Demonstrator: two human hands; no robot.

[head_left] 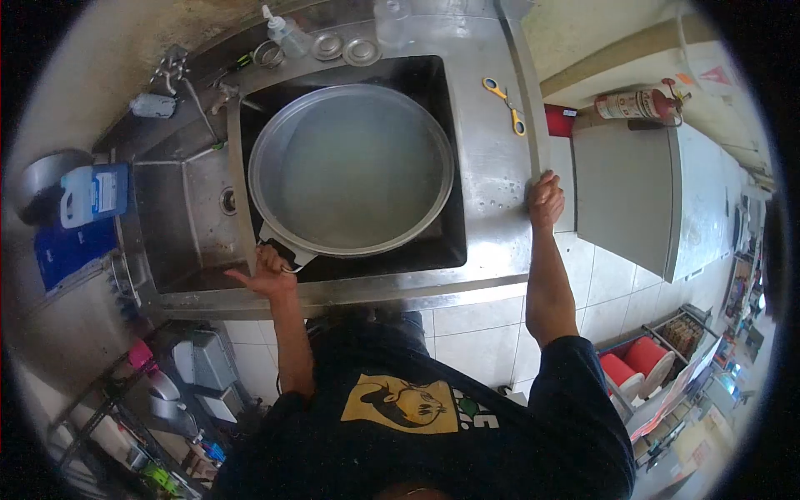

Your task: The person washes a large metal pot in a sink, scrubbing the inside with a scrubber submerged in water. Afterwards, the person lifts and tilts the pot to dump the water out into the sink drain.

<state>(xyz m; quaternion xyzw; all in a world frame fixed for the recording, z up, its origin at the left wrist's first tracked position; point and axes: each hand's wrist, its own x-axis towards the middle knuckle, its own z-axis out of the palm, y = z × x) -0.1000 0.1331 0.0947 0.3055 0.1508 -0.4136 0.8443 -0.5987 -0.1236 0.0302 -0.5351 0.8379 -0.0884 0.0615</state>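
A large round metal pot (354, 167) sits in the dark sink basin (457, 208), filled with cloudy, greyish-green liquid. My left hand (272, 273) is at its near-left side, fingers curled round the pot's handle (305, 257) and thumb sticking out to the left. On the right, my right hand (546, 200) grips the raised edge of the steel counter (493, 200), fingers closed over the rim. Yellow-handled scissors (507, 107) lie on the counter beyond that hand, with water drops on the metal nearby.
To the left is a second sink (187, 208) with a drain and a tap (172, 71). Behind the pot stand a squeeze bottle (286, 33) and small metal lids (362, 52). A fire extinguisher (637, 105) rests on a grey cabinet (625, 183) at right; a blue-and-white jug (93, 196) stands far left.
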